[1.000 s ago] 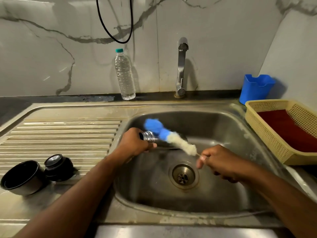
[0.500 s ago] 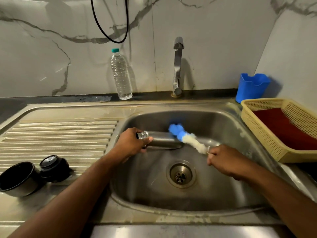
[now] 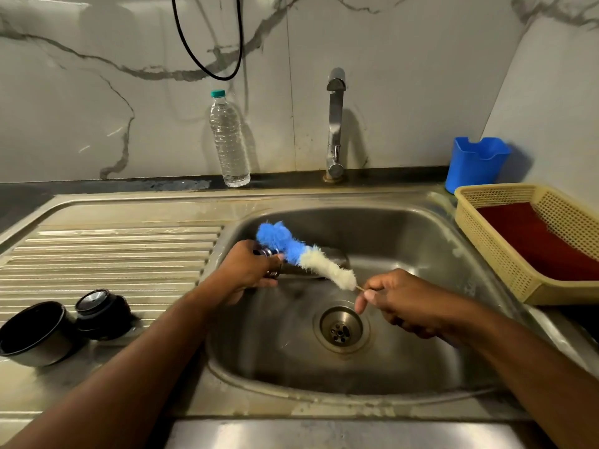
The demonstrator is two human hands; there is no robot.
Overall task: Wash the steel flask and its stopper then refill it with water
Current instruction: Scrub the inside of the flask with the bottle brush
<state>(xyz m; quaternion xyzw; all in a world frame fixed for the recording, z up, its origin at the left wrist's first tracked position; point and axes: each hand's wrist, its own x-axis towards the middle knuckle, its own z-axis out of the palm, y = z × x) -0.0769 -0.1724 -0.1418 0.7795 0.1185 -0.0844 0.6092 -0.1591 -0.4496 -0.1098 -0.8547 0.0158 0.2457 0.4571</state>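
Observation:
The steel flask [image 3: 327, 259] lies on its side over the sink basin [image 3: 421, 319]. My left hand [image 3: 248, 270] grips it at the threaded neck. A bottle brush [image 3: 304, 254] with a blue tip and white bristles lies across the flask's neck end, outside the flask. My right hand [image 3: 402, 303] pinches the brush's thin handle. The flask's black stopper [image 3: 100, 314] and its black cup lid [image 3: 32, 332] stand on the ribbed drainboard at the left.
The tap [image 3: 335, 124] stands behind the basin with no water running, and a clear plastic water bottle [image 3: 228, 137] stands to its left. A blue holder [image 3: 475, 163] and a yellow basket [image 3: 505, 254] with a red cloth sit at the right. The drain [image 3: 340, 328] is in mid-basin.
The brush moved right along the flask's side, then back left to its neck end. My left hand kept holding the flask's neck.

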